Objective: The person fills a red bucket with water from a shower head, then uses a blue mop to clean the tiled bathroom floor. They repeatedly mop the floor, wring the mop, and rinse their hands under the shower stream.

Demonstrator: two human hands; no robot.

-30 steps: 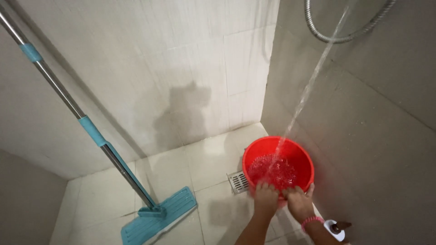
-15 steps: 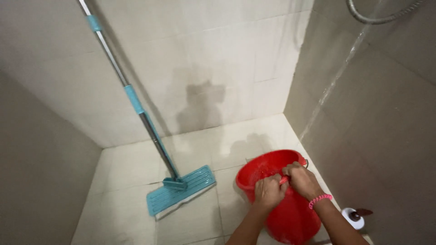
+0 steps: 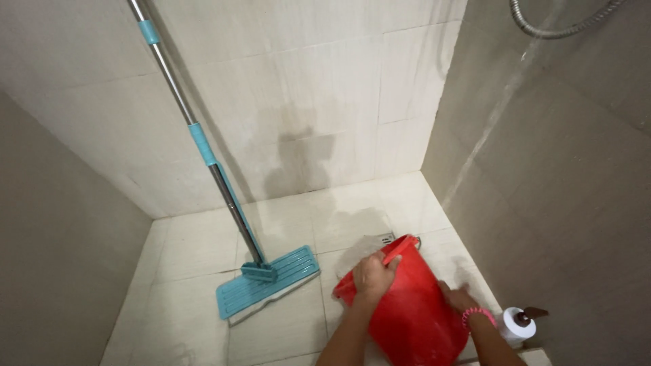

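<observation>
Head view looks down into a tiled shower corner where a red bucket [image 3: 413,305] is tipped well over, its open mouth turned away toward the back wall and its base raised toward the person. It sits low in the frame, right of centre, above the pale floor tiles [image 3: 190,251], and just beside a small metal floor drain [image 3: 385,238] that peeks out past its rim. The left hand [image 3: 371,276] lies on the upper rim of the bucket, its fingers [image 3: 380,261] curled over the edge and pinching it. The right hand [image 3: 460,298] presses against the bucket's right side near the base; its fingers are mostly hidden behind the red wall, so I cannot tell whether they are spread or pressed together. A pink beaded bracelet [image 3: 478,314] circles the right wrist. To the left, well apart from the bucket, a flat mop with a teal head [image 3: 268,281] rests on the floor, its metal handle [image 3: 186,122] leaning up against the back wall. A white bottle with a dark cap [image 3: 519,325] stands at the right edge by the side wall, near the right wrist. A shower hose [image 3: 563,27] loops at the top right.
</observation>
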